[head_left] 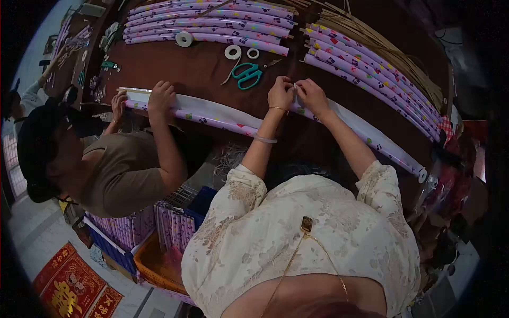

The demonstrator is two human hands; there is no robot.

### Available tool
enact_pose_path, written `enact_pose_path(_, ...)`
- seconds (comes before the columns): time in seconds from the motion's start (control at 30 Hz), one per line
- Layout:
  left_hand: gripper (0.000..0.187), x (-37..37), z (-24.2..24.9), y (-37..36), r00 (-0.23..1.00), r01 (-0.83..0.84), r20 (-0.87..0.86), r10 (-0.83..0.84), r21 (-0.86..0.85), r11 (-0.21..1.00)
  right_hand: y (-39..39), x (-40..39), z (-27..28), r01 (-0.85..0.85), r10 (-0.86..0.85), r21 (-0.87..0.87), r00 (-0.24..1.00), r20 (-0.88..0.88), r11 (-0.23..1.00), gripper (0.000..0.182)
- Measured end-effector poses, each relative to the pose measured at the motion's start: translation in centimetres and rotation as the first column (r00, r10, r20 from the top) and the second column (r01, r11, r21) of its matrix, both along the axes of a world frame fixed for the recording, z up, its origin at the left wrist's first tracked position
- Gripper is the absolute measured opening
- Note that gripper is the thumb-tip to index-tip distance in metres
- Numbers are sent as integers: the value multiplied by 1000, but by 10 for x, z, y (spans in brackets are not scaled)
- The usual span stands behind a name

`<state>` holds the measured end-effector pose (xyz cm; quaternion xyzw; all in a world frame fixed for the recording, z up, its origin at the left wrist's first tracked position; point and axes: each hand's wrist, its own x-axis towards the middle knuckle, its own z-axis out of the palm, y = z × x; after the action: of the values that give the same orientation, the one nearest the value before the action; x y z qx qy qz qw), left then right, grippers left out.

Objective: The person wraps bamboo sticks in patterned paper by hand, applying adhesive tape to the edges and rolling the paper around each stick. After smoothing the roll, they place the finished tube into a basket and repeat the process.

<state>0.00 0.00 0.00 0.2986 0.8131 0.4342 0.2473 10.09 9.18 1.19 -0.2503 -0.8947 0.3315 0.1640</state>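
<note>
My left hand point(281, 96) and my right hand point(313, 98) meet at the table's near side, fingers pinched together. Something small and pale shows between their fingertips, too small to make out. Just below my hands lies a long purple patterned roll point(382, 146) with its white inner side showing, stretching to the lower right. Beyond my fingers lie teal-handled scissors point(247, 76), a large white tape roll point(232, 52) with a loose strip hanging off, and a smaller tape roll point(253, 53).
At my left, a co-worker's hands point(160, 98) hold another purple roll point(212, 121). Finished-looking purple rolls point(212, 25) lie at the back, more rolls point(371, 74) at the right beside brown strips point(392, 50). An orange crate point(154, 262) stands below.
</note>
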Motion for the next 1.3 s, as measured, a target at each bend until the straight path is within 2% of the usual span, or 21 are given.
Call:
enact_pose_path(0.2, 31, 1, -2, 0, 995, -12, -97, 14, 25, 1000, 0, -5, 2, 4, 0, 70, 999, -54, 998, 12)
enact_pose_path(0.27, 15, 2, 7, 0, 999, -43, 30, 43, 5, 999, 0, -6, 4, -13, 16, 128, 1000, -23, 992, 11)
enact_pose_path(0.5, 19, 2, 7, 2, 999, -47, 8, 47, 32, 998, 2, -10, 8, -15, 25, 144, 997, -69, 989, 10)
enact_pose_path(0.7, 20, 1, 7, 1, 998, -49, 51, 47, 31, 998, -1, -13, 7, 23, -22, 182, 1000, -6, 983, 11)
enact_pose_path(0.77, 20, 2, 7, 0, 999, -20, -39, 21, 35, 999, -2, -14, 7, 52, -53, 164, 999, -3, 985, 12)
enact_pose_path(0.9, 19, 2, 10, -1, 999, -26, -35, 27, 20, 999, -4, -13, 4, 113, -106, 149, 993, -56, 982, 10)
enact_pose_path(1.0, 23, 1, 4, 1, 999, -27, 17, 27, -3, 1000, -6, -11, 4, 157, -147, 70, 981, -130, 985, 8)
enact_pose_path(1.2, 33, 3, -1, 3, 998, -70, -7, 69, -18, 997, -12, 6, 21, 354, -353, 28, 935, -42, 935, 10)
enact_pose_path(1.27, 32, 2, -2, 3, 996, -85, 42, 84, 10, 996, -9, 23, 30, 421, -417, -88, 907, 66, 903, 13)
enact_pose_path(1.3, 31, 1, -9, 2, 996, -82, 33, 82, 23, 996, -7, 35, 31, 446, -442, -85, 895, 66, 891, 13)
